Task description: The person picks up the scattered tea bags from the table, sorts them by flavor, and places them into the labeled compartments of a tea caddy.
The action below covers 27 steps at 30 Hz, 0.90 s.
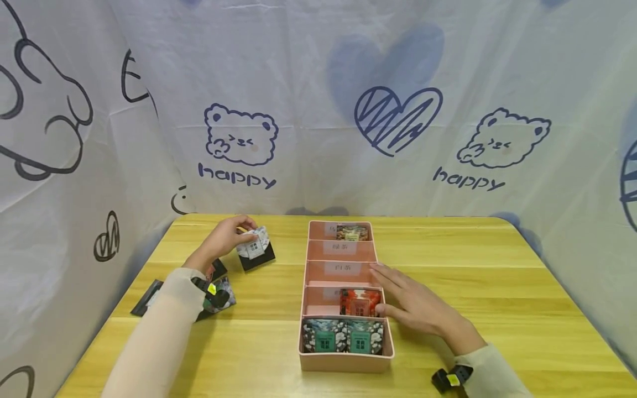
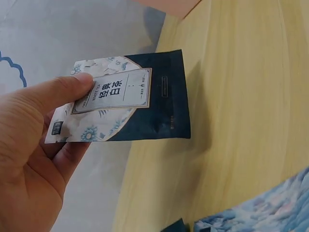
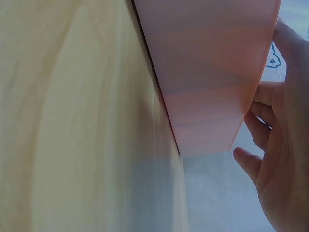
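Note:
My left hand [image 1: 224, 240] pinches a white-and-black tea sachet [image 1: 259, 258] between thumb and fingers. In the left wrist view the sachet [image 2: 164, 96] reads "WHITE TEA" on its label and is held above the table. A long pink divided box [image 1: 345, 363] stands mid-table. My right hand [image 1: 423, 304] rests at the box's right rim, its fingers extended. The right wrist view has this hand [image 3: 285, 159] along the upper edge of the box's side wall [image 3: 207, 72]. In the front compartment sit two green-labelled sachets [image 1: 325, 338]; a red sachet [image 1: 359, 303] lies in the one behind.
A brownish sachet [image 1: 352, 233] lies in the rearmost compartment; the two compartments between show labels on their back walls. Several more sachets [image 1: 226, 290] lie on the wooden table [image 1: 473, 254] beneath and beside my left forearm. A printed cloth [image 1: 318, 166] hangs behind the table.

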Tool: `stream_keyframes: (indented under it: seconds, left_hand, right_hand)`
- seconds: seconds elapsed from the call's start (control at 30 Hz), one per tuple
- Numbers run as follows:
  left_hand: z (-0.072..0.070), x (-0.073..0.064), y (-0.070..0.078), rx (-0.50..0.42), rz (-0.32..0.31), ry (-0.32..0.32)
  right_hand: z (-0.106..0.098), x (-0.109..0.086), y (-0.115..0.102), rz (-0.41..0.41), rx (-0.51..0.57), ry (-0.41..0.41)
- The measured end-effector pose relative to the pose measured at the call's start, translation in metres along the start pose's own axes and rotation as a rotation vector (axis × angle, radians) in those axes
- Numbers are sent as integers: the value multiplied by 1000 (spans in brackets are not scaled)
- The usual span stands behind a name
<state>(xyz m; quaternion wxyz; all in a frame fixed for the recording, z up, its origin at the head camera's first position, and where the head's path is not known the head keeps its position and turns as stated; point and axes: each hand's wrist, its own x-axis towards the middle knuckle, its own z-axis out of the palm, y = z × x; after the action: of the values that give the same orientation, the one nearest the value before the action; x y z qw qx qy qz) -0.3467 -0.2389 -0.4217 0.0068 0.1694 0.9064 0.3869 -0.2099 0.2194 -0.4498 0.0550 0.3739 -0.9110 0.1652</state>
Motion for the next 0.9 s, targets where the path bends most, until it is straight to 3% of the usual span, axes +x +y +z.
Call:
stream_keyframes:
  seconds: [0.23,0.9]
  left_hand:
    - [-1,-1,11,-4,-18,-4]
    - [2,-6,65,-29,102,-12]
  right_hand:
    - [-1,1,0,-2,-2,4]
    - [-6,-2,-5,-25,-48,9]
